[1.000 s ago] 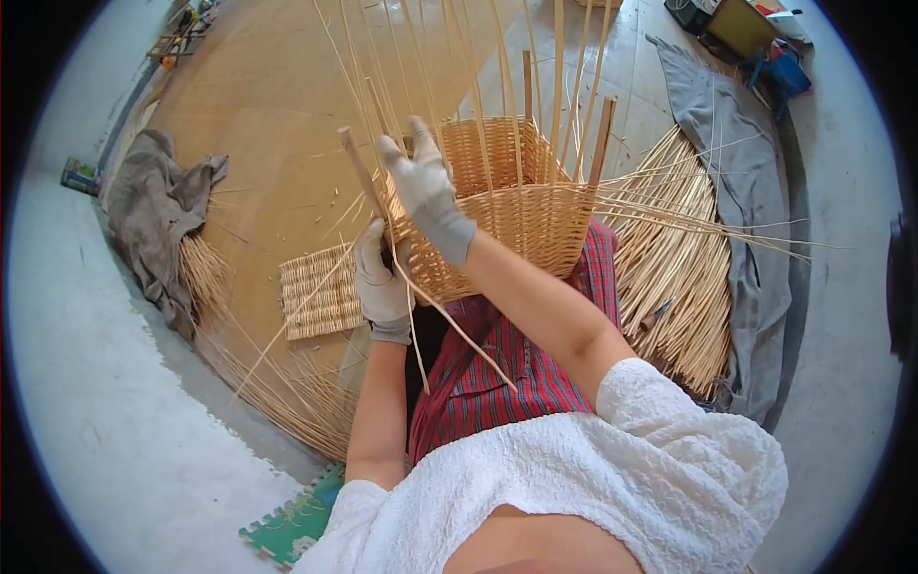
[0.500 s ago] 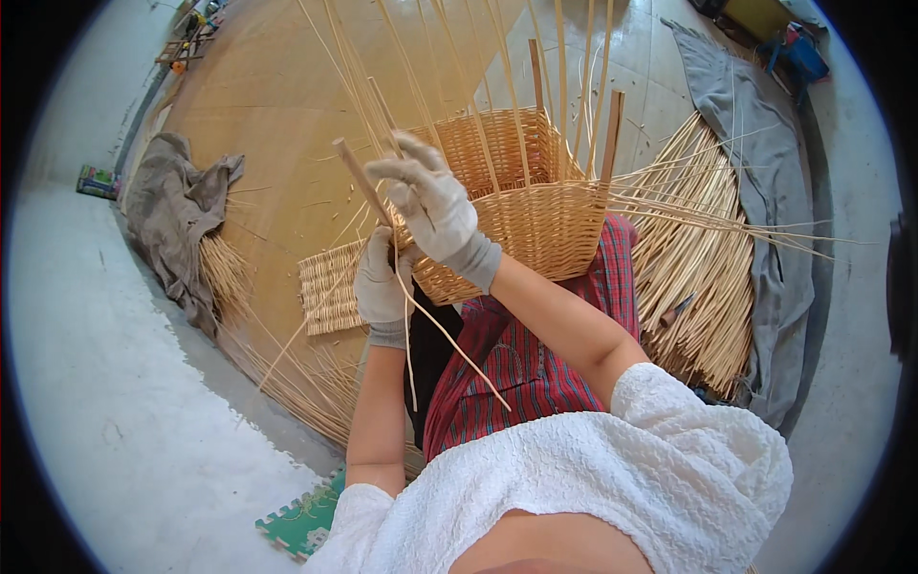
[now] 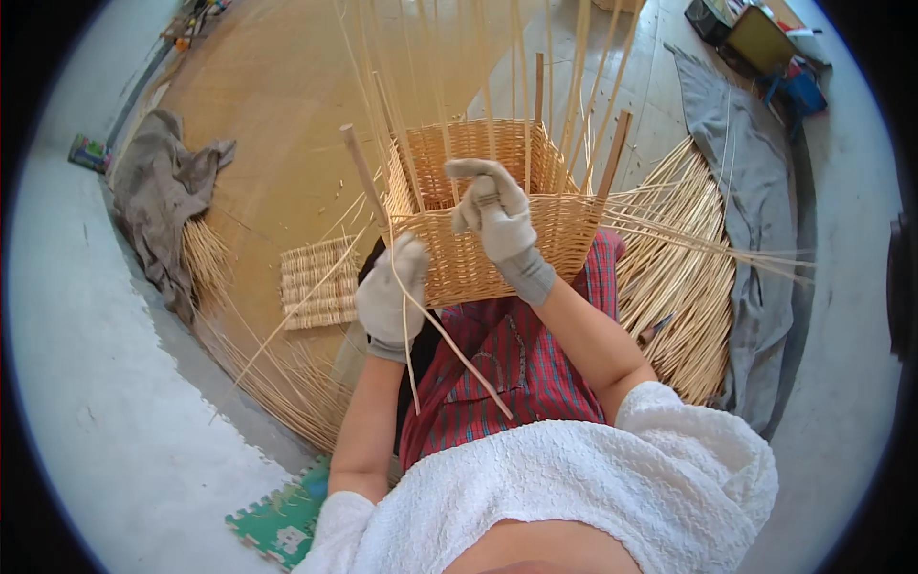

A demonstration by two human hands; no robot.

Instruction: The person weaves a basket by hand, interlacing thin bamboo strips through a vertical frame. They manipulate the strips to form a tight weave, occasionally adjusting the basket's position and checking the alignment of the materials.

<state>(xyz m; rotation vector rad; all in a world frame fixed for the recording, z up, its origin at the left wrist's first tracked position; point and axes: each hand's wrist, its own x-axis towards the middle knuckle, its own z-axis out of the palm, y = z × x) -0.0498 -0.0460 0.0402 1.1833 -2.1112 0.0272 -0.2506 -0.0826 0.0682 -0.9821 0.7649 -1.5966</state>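
A half-woven wicker basket (image 3: pixel 507 247) rests on my lap, with tall thin upright stakes and thicker wooden corner posts rising from it. At its near left corner, below a wooden post (image 3: pixel 360 165), my gloved left hand (image 3: pixel 390 295) is closed on the woven wall. Two loose wicker strands (image 3: pixel 459 356) run down from that corner past the hand, their ends hanging over my lap. My gloved right hand (image 3: pixel 499 218) is lifted in front of the near rim, index finger stretched leftward and the other fingers partly bent. No strand shows in it.
A large bundle of wicker rods (image 3: pixel 674 287) lies at the right beside a grey cloth (image 3: pixel 741 163). Left of the basket is a small woven panel (image 3: pixel 320 282), with more rods and a brown-grey cloth (image 3: pixel 158 206) beyond. A green foam mat (image 3: pixel 277 517) lies at lower left.
My right hand has moved right, away from the left corner post, to the middle of the near rim. My left hand has stayed near the corner, turning slightly toward the basket wall.
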